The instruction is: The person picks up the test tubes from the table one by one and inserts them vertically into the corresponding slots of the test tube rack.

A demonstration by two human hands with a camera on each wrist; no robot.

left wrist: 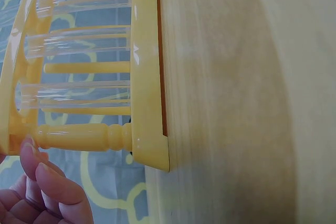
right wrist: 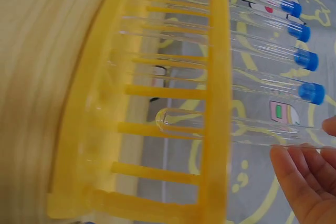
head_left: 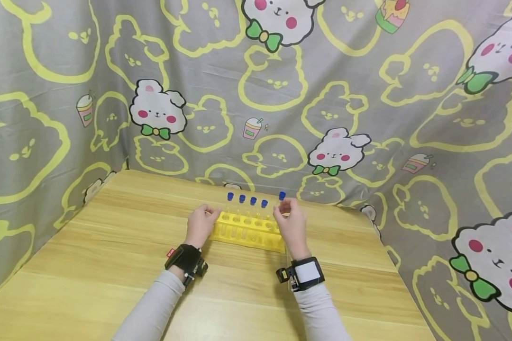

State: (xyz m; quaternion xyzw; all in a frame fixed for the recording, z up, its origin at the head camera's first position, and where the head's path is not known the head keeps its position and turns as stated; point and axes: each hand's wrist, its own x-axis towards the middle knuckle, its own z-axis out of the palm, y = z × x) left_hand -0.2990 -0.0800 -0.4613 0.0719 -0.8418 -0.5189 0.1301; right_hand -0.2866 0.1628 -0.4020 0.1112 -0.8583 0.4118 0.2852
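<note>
A yellow test tube rack point(head_left: 248, 242) stands on the table, with several clear tubes under blue caps point(head_left: 253, 201) upright in it. At its left end my left hand point(head_left: 200, 224) holds the top plate's corner, fingertips beside the end post point(left wrist: 79, 137). My right hand point(head_left: 293, 228) pinches the upper part of a clear test tube point(right wrist: 257, 131) over the rack's right half. This tube passes through a hole in the top plate, and its rounded bottom hangs between plate and base. Its blue cap point(head_left: 282, 195) shows just above my right fingers in the head view.
The wooden table point(head_left: 111, 255) spreads out around the rack. Patterned grey cloth point(head_left: 213, 113) hangs behind the table and along both sides. Each wrist wears a strapped camera mount point(head_left: 309, 273).
</note>
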